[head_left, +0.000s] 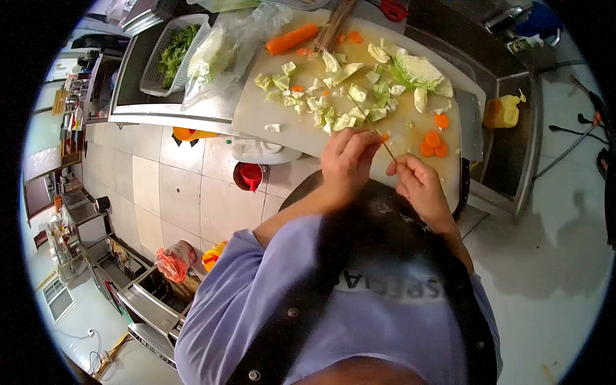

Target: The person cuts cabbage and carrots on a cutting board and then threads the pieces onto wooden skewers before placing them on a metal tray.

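Observation:
A thin wooden skewer (389, 153) runs between my two hands over the near edge of the white cutting board (256, 106). My left hand (350, 157) is closed round its upper part, with a small piece of carrot (384, 138) at the fingertips. My right hand (417, 183) pinches the lower end of the skewer. Beyond my hands lie many cut cabbage pieces (358, 94). Several carrot slices (433, 139) are grouped to the right, near a large cabbage chunk (416, 72). The cleaver (470, 125) lies at the board's right edge.
At the board's far side are a whole carrot (292, 39) and a bundle of skewers (333, 27). A plastic bag (224, 51) and a basket of greens (173, 56) stand left. A yellow bottle (503, 111) is right. A red container (250, 176) is on the floor.

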The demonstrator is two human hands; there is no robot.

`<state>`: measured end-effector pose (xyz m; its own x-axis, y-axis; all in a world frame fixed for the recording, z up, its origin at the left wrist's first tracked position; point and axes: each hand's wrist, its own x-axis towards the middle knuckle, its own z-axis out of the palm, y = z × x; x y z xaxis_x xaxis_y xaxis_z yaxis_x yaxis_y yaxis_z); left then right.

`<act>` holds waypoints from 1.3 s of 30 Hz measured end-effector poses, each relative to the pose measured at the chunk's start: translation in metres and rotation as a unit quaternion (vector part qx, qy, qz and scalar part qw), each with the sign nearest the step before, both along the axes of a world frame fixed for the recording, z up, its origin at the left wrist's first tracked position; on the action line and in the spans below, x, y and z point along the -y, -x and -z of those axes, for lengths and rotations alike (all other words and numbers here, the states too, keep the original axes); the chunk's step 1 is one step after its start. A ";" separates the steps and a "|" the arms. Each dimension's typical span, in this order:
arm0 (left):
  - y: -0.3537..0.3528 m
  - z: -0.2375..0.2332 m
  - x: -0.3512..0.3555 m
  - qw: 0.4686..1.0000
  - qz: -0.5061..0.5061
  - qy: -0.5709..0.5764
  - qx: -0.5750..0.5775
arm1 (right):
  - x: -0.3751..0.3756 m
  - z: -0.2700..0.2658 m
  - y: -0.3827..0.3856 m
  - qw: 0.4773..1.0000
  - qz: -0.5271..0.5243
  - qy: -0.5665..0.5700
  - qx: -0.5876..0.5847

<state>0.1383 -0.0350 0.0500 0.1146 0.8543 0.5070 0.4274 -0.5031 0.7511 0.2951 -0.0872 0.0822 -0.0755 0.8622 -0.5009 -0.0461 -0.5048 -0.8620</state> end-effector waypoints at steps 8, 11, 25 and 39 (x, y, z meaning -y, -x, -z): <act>0.023 0.007 -0.011 0.994 0.081 0.069 0.001 | -0.009 0.022 -0.027 0.994 -0.003 -0.051 0.101; 0.068 0.031 -0.049 0.987 -0.066 0.140 0.041 | 0.002 0.021 -0.058 0.989 0.076 -0.047 0.117; 0.060 0.094 -0.055 0.921 0.171 -0.085 -0.341 | 0.017 0.026 -0.051 0.994 0.092 -0.008 0.066; 0.062 0.116 -0.072 0.885 0.190 -0.165 -0.393 | 0.014 0.023 -0.054 0.994 0.084 -0.006 0.070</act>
